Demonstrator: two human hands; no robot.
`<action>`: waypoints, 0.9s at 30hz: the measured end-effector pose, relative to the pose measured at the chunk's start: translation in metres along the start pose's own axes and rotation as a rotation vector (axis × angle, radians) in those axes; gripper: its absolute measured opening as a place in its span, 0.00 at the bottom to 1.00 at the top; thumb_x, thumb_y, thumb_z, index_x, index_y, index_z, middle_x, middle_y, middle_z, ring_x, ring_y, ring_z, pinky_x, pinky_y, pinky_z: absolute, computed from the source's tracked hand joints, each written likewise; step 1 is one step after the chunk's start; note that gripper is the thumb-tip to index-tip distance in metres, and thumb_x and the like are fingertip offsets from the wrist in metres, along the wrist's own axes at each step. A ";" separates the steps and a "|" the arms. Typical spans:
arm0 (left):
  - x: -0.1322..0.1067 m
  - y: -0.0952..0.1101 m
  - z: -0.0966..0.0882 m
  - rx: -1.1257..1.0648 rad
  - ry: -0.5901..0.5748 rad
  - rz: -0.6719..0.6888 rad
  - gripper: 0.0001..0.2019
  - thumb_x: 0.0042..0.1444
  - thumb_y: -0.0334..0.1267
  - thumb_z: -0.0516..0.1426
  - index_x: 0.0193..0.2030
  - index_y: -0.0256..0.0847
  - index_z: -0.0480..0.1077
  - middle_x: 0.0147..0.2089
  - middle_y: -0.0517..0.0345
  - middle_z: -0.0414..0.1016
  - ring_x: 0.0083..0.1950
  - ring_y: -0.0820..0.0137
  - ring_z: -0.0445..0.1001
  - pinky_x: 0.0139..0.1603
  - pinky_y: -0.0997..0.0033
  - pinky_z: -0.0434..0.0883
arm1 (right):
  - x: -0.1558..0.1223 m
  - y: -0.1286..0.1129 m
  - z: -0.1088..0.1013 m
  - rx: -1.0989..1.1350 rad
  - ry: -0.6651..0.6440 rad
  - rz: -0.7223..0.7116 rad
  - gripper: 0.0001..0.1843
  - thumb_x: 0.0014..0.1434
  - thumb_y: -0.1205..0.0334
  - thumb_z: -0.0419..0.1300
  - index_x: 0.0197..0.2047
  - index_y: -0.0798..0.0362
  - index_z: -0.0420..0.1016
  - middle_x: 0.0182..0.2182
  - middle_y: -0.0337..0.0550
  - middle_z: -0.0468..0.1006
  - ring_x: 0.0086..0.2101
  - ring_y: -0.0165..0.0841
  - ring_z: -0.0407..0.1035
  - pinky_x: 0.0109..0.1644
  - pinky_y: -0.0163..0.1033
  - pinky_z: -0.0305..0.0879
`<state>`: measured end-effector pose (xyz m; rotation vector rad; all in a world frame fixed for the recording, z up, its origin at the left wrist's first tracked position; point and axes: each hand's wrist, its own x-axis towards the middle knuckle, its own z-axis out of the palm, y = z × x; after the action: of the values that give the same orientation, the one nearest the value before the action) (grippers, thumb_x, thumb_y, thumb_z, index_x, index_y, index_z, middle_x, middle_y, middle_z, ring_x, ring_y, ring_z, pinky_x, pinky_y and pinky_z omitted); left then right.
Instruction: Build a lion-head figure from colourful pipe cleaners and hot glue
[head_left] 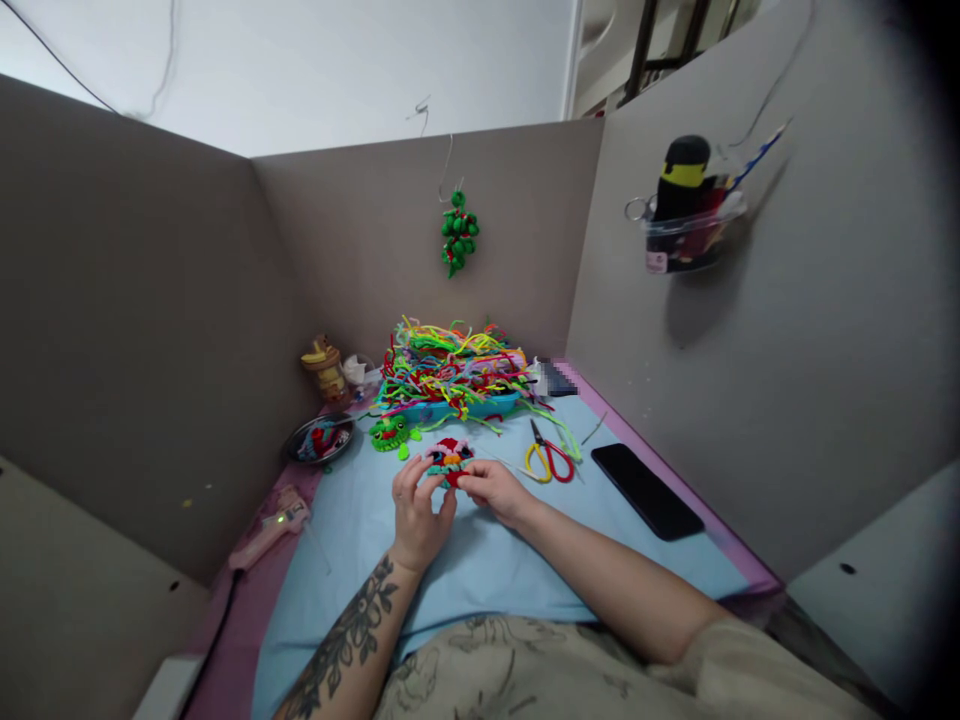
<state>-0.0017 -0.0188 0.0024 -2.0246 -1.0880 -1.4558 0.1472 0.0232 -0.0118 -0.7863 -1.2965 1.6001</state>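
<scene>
Between my two hands, a little above the blue cloth, is a small fuzzy figure (451, 452) in red, pink and teal with dark eyes and an orange middle. My left hand (420, 505) has its fingers curled round the figure's left side. With thumb and fingers, my right hand (491, 487) pinches the red part at its lower right. The fingers cover some of the lower edge. Just behind lies a green fuzzy figure (390, 434) with eyes. Scissors (549, 455) with one yellow and one red handle rest to the right of my right hand.
A blue tray (450, 408) heaped with colourful fuzzy stems stands at the back. On the left are a dark bowl (321, 438) and a pink glue gun (271, 533) with a cord. A black phone (646, 490) lies right. Grey partitions enclose the table; a tub (694, 240) hangs on one.
</scene>
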 end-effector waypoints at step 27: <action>0.000 0.000 0.000 -0.001 -0.005 -0.003 0.18 0.48 0.28 0.59 0.46 0.41 0.61 0.50 0.47 0.64 0.58 0.58 0.63 0.53 0.51 0.66 | -0.002 -0.004 0.002 0.020 -0.006 0.015 0.13 0.45 0.57 0.64 0.20 0.55 0.65 0.13 0.30 0.62 0.15 0.22 0.49 0.19 0.32 0.41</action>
<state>-0.0015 -0.0190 0.0022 -2.0292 -1.0927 -1.4539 0.1473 0.0203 -0.0078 -0.7807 -1.2795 1.6261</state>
